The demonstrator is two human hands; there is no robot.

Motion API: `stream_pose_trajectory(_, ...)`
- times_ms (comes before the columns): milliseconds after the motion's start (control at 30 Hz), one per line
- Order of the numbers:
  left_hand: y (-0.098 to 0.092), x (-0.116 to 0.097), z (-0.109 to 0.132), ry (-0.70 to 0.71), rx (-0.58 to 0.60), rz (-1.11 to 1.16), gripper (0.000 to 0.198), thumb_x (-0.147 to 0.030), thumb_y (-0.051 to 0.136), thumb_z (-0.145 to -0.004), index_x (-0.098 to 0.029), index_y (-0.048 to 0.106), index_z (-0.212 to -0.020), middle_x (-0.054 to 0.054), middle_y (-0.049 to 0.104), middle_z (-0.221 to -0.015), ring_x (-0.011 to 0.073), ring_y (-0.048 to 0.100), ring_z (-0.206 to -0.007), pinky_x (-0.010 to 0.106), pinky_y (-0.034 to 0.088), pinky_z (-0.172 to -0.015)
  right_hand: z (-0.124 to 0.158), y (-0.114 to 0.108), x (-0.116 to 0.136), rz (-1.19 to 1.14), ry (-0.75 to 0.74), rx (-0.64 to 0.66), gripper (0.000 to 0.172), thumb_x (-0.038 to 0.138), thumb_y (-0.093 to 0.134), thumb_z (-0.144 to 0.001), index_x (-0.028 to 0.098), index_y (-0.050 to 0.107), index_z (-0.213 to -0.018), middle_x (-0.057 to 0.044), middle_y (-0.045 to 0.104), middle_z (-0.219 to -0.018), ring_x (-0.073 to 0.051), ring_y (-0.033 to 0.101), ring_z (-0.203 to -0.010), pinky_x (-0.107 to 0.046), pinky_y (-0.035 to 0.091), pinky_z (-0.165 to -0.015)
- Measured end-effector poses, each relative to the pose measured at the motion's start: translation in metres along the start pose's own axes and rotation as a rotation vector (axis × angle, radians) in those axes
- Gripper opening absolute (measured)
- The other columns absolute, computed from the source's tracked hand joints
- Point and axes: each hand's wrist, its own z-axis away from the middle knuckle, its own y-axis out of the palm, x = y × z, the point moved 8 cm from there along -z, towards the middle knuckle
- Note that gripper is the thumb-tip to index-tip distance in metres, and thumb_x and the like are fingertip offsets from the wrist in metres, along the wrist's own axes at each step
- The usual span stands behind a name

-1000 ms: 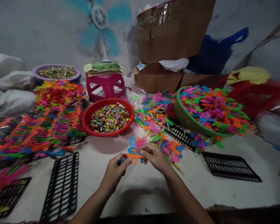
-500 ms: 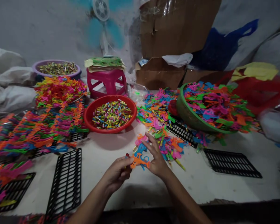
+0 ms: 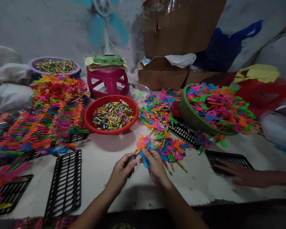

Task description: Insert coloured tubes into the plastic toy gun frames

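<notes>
My left hand [image 3: 124, 168] is closed in a pinch on a small tube with a red tip [image 3: 134, 156], in front of the red basin. Close beside it, my right hand [image 3: 156, 167] grips a blue plastic toy piece [image 3: 145, 161] between thumb and fingers. The tube and the blue piece are very near each other; whether they touch I cannot tell. Just beyond both hands lies an orange plastic piece [image 3: 141, 143], at the edge of a loose pile of coloured pieces [image 3: 171, 148] and small tubes.
A red basin [image 3: 87, 122] holds many small tubes. At the right, a tilted green basin [image 3: 193, 114] is heaped with coloured pieces. Another person's hand [image 3: 240, 171] reaches over a black rack [image 3: 219, 156]. Another black rack [image 3: 63, 184] lies left, near rows of coloured pieces [image 3: 43, 127].
The orange piece has left my left hand and lies on the pile. My right hand, spread before, has closed on the blue piece. Another person's hand has come in from the right.
</notes>
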Motion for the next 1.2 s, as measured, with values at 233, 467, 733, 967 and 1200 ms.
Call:
stream_pose_trajectory(233,-0.005,0.001,0.001,0.018,-0.023,-0.078,0.038,-0.041,0.056,-0.075,-0.013,0.055,-0.102,0.000,0.053,-0.066,0.0072,0.039,-0.050,0.019,0.029,-0.043,0.006,0.008,0.008,0.100,-0.078,0.027,0.025,0.039,0.066,-0.068,0.018,0.054,-0.074,0.003,0.055,-0.062,-0.010,0.052,-0.054,-0.022,0.043,-0.051)
stream_pose_trajectory(467,-0.012,-0.006,0.003,0.055,-0.122,-0.130,0.032,-0.038,0.061,-0.071,-0.014,0.059,-0.092,-0.004,0.047,-0.056,0.0088,0.041,-0.050,0.019,0.031,-0.046,0.013,0.014,0.012,0.238,-0.197,0.016,0.023,0.040,0.059,-0.075,0.018,0.054,-0.080,0.000,0.058,-0.071,-0.012,0.054,-0.065,-0.025,0.046,-0.062)
stream_pose_trajectory(733,-0.011,-0.010,0.007,0.114,-0.160,-0.195,0.026,-0.036,0.061,-0.072,-0.016,0.062,-0.089,-0.003,0.049,-0.058,0.0097,0.041,-0.052,0.021,0.033,-0.050,0.015,0.013,0.008,0.276,-0.231,-0.011,0.023,0.040,0.056,-0.077,0.018,0.053,-0.084,-0.002,0.059,-0.076,-0.014,0.055,-0.069,-0.027,0.045,-0.066)
stream_pose_trajectory(967,0.000,-0.008,0.008,0.210,-0.100,-0.312,0.021,-0.036,0.059,-0.074,-0.016,0.062,-0.081,0.001,0.054,-0.067,0.0115,0.046,-0.060,0.022,0.037,-0.056,0.018,0.010,0.010,0.258,-0.264,-0.084,0.026,0.043,0.055,-0.077,0.017,0.050,-0.079,0.001,0.053,-0.070,-0.012,0.050,-0.065,-0.025,0.043,-0.063)
stream_pose_trajectory(1200,-0.004,0.011,-0.003,0.051,-0.132,-0.155,0.029,-0.040,0.062,-0.070,-0.016,0.059,-0.086,-0.003,0.052,-0.062,0.0079,0.041,-0.048,0.019,0.036,-0.046,0.006,-0.003,-0.010,0.204,-0.057,0.029,0.028,0.044,0.059,-0.073,0.016,0.056,-0.076,0.000,0.056,-0.069,-0.012,0.050,-0.064,-0.023,0.040,-0.060)
